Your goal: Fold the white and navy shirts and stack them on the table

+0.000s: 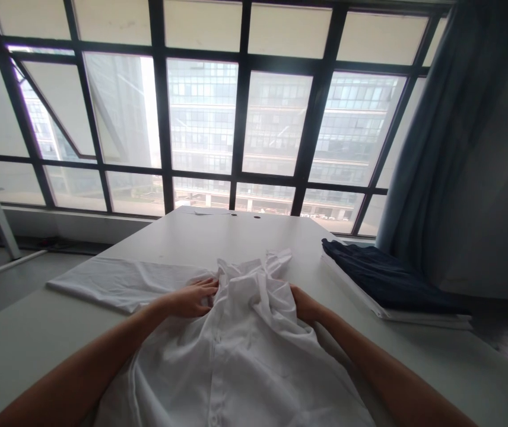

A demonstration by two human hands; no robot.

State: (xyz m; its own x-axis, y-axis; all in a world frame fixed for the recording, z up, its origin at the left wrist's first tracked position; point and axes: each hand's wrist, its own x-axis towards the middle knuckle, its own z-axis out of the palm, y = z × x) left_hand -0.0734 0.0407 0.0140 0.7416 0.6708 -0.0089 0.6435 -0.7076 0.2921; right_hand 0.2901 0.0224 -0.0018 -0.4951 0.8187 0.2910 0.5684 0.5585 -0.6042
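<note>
White shirt (240, 356) lay bunched across the lower middle of the frame, spread over the pale table (27, 338) with its button placket running down the centre and one part stretched flat toward the left. Behind the table a big dark-framed window (240, 118) filled the upper frame, and a grey-blue curtain (472, 148) hung at the right. Folded dark garments (391, 281) sat stacked on a white one at the table's right edge. Left hand (191, 299) rested flat, fingers loosely extended, on the shirt near the collar. Right hand (305, 305) was curled into the crumpled cloth, gripping a fold.
</note>
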